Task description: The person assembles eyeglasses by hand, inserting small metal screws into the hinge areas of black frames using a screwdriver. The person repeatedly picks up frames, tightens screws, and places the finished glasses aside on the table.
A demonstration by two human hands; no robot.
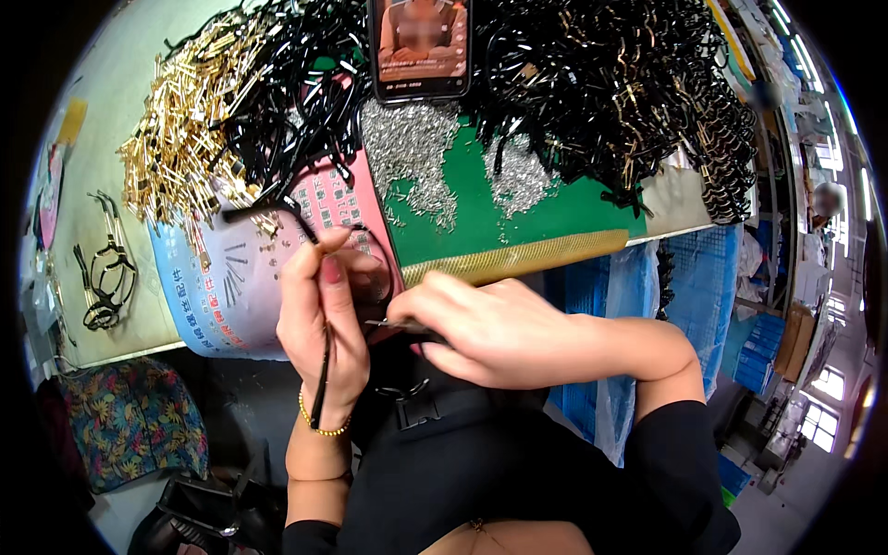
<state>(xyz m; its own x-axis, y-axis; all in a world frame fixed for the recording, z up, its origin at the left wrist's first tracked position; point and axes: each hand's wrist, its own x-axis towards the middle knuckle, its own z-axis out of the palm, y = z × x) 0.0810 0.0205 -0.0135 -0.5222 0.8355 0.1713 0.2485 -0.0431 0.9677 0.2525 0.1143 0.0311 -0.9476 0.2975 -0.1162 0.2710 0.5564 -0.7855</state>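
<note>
A pair of eyeglasses with dark temples (323, 381) is pinched in my left hand (319, 310). One temple hangs down past the wrist; the other points up and left over the pink sheet. Close beside it, my right hand (495, 333) is closed around a slim tool with a thin metal tip (378, 323) aimed at the frame. The fingers hide most of the tool, so its kind is unclear. Beyond the hands lie two heaps of tiny silver metal pieces (412, 153) on a green mat (472, 190).
Gold temples (180, 129) and black temples (287, 102) are piled at far left. Tangled dark eyeglass parts (601, 92) fill the far right. A phone (420, 94) stands between them. Folded glasses (109, 282) lie left. A yellow mesh strip (518, 257) lines the mat's near edge.
</note>
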